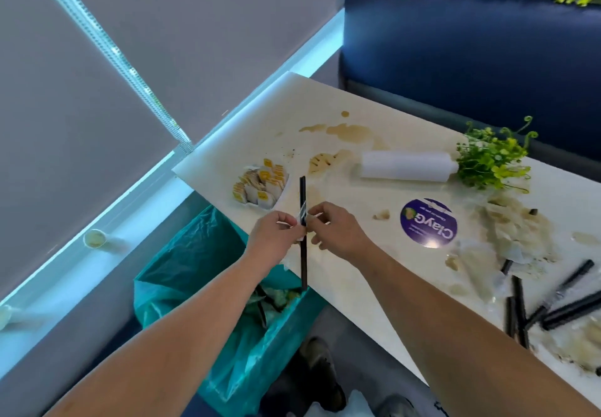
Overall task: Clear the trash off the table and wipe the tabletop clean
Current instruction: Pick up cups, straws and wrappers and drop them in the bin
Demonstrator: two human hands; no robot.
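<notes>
A long black straw (pixel 303 195) stands nearly upright over the table's near-left edge, its lower end above the green-lined trash bin (pixel 195 270). My left hand (pixel 274 238) and my right hand (pixel 338 231) both pinch it around its middle, where a small scrap of clear wrapper (pixel 302 212) clings. More black straws (pixel 553 309) lie among wet, crumpled wrappers (pixel 514 234) at the right of the white table (pixel 357 273). Brown spills (pixel 348 130) stain the far tabletop.
A white dish of yellow-labelled sachets (pixel 261 184) sits near the left edge. A white vase (pixel 406 166) lies on its side with green sprigs (pixel 491 160). A round purple sticker (pixel 429 223) marks the table. A blue bench (pixel 471 52) runs behind. A small cup (pixel 95 238) stands on the window ledge.
</notes>
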